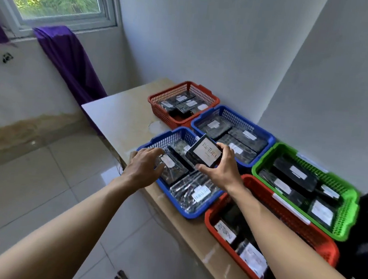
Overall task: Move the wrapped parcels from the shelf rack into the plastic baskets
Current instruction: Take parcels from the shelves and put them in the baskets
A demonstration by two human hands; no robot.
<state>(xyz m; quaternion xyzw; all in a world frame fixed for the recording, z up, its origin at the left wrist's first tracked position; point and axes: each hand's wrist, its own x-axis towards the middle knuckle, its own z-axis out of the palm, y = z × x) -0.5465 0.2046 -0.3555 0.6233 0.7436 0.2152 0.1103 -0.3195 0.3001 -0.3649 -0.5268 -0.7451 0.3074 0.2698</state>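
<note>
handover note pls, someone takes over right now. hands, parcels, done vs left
Right hand: grip on the parcel labelled RETURN, held tilted over the near blue basket.
Left hand: fingers spread, resting on a parcel in that same basket; no grip.
Done: all five baskets on the counter already hold wrapped parcels.
Left: set the RETURN parcel down and release. Shelf rack is out of view, so the remaining count is unknown.
</note>
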